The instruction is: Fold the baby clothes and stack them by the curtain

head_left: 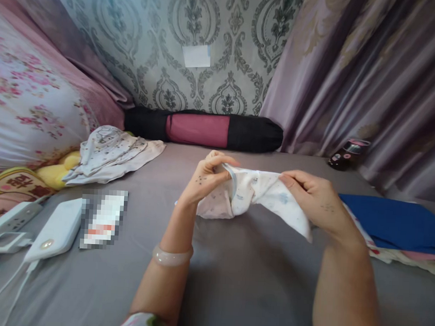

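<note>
A small white garment [265, 187] with a pale blue print and light blue trim is stretched between my two hands above the grey sheet. My left hand [207, 177] pinches its trimmed edge, thumb and fingers closed on the cloth. At the other end, my right hand [310, 197] grips the upper edge between thumb and fingers, and a corner of cloth hangs below it. Part of the garment droops behind my left wrist, where its shape is partly hidden. Which kind of garment it is, I cannot tell.
To the left lie a pile of printed clothes [112, 152], a white power bank [59, 227] with cables, a power strip [13, 220] and a blurred-out item [105, 220]. Folded blue cloth [396, 221] and a dark bottle [345, 155] are on the right. A long bolster-shaped bag [197, 129] lies against the wall.
</note>
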The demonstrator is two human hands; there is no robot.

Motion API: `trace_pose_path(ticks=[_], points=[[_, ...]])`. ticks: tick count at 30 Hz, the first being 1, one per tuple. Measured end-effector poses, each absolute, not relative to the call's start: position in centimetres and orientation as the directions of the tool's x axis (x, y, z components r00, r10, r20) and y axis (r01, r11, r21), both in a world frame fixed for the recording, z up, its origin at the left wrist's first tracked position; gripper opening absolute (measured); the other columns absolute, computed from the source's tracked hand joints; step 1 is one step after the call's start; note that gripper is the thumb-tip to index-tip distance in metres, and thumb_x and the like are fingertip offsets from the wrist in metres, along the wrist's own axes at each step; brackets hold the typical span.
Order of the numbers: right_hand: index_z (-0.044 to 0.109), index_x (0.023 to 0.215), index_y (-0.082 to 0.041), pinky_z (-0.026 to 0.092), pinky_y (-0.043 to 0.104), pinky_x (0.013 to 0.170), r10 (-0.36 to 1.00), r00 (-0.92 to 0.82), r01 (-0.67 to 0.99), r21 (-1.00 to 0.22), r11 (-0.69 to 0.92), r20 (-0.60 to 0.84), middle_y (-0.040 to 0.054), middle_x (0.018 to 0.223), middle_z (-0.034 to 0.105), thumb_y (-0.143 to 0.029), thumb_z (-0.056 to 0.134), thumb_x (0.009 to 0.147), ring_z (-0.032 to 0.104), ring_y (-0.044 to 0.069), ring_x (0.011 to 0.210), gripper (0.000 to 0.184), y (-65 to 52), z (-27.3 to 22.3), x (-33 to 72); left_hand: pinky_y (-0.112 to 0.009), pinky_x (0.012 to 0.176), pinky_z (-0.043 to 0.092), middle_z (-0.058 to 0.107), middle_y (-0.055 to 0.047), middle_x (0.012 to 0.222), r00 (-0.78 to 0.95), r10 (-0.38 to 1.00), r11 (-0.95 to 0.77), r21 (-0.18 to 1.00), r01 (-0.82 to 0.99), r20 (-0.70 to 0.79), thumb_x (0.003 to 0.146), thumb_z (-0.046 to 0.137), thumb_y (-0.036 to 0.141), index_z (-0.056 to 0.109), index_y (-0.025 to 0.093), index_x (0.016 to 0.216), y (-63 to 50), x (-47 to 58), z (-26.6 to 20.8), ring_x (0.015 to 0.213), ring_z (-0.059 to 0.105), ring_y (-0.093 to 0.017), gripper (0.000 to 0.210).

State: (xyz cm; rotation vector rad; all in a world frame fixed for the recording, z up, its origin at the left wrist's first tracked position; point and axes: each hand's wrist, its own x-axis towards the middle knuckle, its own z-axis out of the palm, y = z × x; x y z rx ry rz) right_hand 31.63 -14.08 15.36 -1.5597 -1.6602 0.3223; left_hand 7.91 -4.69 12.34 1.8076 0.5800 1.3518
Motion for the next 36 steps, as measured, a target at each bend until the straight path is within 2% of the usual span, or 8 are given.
trace_pose_path(ticks=[7,12,18,21,24,29,32,36], points=[[0.071,0.075,-0.019,0.044,0.029,0.064,0.983,-0.175,0.809,-0.579,0.106,-0.064,0.003,0.075,0.07,-0.043,0.051,0.085,0.061,0.02,0.071,0.033,-12.2,11.9,34.2,-0.034,0.088,0.043,0.063,-0.005,0.089,0.505,0.796,-0.39,0.921,0.009,0.333,0.082,0.066,0.032,0.073,0.018,0.088,-4.2,10.9,8.7,0.09,0.058,-0.018,0.017],[0.072,0.102,-0.022,0.048,0.03,0.081,0.979,-0.181,0.532,-0.828,0.179,0.096,0.0049,0.101,0.071,-0.048,0.048,0.089,0.063,0.021,0.094,0.037,-11.0,11.1,31.4,-0.032,0.09,0.042,0.064,-0.004,0.091,0.51,0.811,-0.352,0.935,0.037,0.285,0.083,0.065,0.036,0.072,0.019,0.089,-4.3,11.3,8.2,0.092,0.058,-0.017,0.02],[0.072,0.088,-0.017,0.048,0.028,0.065,0.986,-0.091,0.312,-0.936,0.162,0.14,0.0041,0.08,0.07,-0.055,0.063,0.079,0.061,0.016,0.072,0.04,-9.7,9.2,29.6,-0.029,0.08,0.045,0.066,-0.004,0.091,0.445,0.853,-0.337,0.939,0.073,0.272,0.083,0.064,0.039,0.068,0.018,0.091,-4.3,11.2,8.5,0.088,0.059,-0.016,0.023],[0.07,0.084,-0.015,0.046,0.026,0.061,0.982,0.101,0.263,-0.956,0.13,0.162,0.0035,0.076,0.068,-0.057,0.068,0.073,0.059,0.014,0.067,0.043,-9.1,8.4,30.1,-0.027,0.077,0.045,0.067,-0.005,0.096,0.307,0.883,-0.417,0.893,0.167,0.355,0.083,0.063,0.037,0.067,0.018,0.094,-4.1,10.8,9.2,0.087,0.059,-0.014,0.022],[0.068,0.079,-0.015,0.044,0.025,0.058,0.933,0.319,0.197,-0.975,0.107,0.167,0.0019,0.071,0.067,-0.058,0.073,0.066,0.058,0.013,0.062,0.045,-8.7,7.8,30.7,-0.024,0.063,0.044,0.065,-0.003,0.076,0.183,0.913,-0.402,0.883,0.242,0.365,0.085,0.059,0.039,0.065,0.016,0.084,-4.7,10.2,10.9,0.068,0.057,-0.012,0.024],[0.067,0.078,-0.017,0.044,0.024,0.054,0.847,0.518,0.083,-0.993,0.089,0.119,-0.0004,0.067,0.066,-0.056,0.076,0.06,0.058,0.014,0.06,0.044,-8.4,7.8,31.3,-0.022,0.042,0.036,0.059,0.0,0.055,0.558,0.829,-0.235,0.925,0.3,0.029,0.088,0.05,0.046,0.061,0.017,0.076,-7.0,10.0,13.3,0.041,0.05,-0.01,0.033],[0.066,0.076,-0.017,0.045,0.024,0.054,0.792,0.593,0.089,-0.99,0.112,0.143,-0.0002,0.068,0.066,-0.055,0.076,0.06,0.059,0.015,0.061,0.042,-8.6,8.5,31.6,-0.026,0.049,0.043,0.06,-0.002,0.06,0.63,0.775,-0.287,0.857,0.428,-0.055,0.086,0.053,0.045,0.057,0.018,0.071,-7.4,11.0,12.5,0.052,0.057,-0.014,0.031],[0.066,0.075,-0.018,0.047,0.026,0.057,0.735,0.644,0.103,-0.976,0.193,0.213,-0.0002,0.068,0.066,-0.052,0.077,0.061,0.059,0.015,0.062,0.038,-9.1,10.0,31.7,-0.037,0.077,0.049,0.061,-0.007,0.088,0.471,0.856,-0.469,0.704,0.534,0.214,0.073,0.07,0.044,0.053,0.018,0.085,-6.8,12.6,9.5,0.086,0.059,-0.023,0.033]])
